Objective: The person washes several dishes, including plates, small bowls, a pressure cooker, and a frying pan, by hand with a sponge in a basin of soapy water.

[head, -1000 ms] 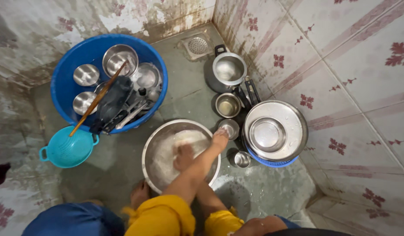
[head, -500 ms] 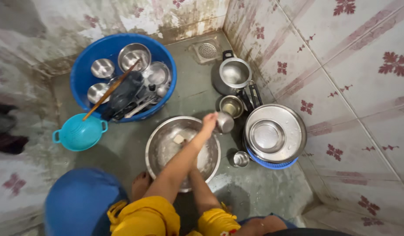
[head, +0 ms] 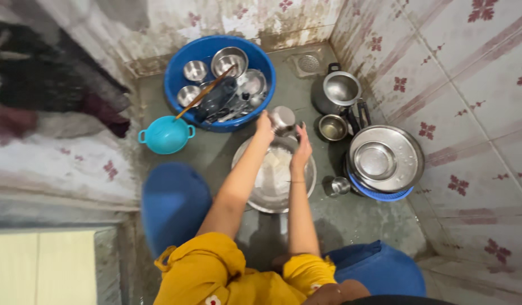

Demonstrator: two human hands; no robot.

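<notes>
Steel cup [head: 282,120] lifted from beside pan; left hand [head: 265,126] grasping it, right hand [head: 302,151] grip unclear.

Both hands, the left hand [head: 265,127] and right hand [head: 301,151], now lift a small steel cup [head: 282,119] clear of the soapy basin [head: 247,195] they were scrubbing in a second ago.

cup [head: 283,119] above basin [head: 255,195]; tub [head: 184,53] behind-left; stacked plates [head: 385,161] right; pot [head: 341,89] behind them.
</notes>
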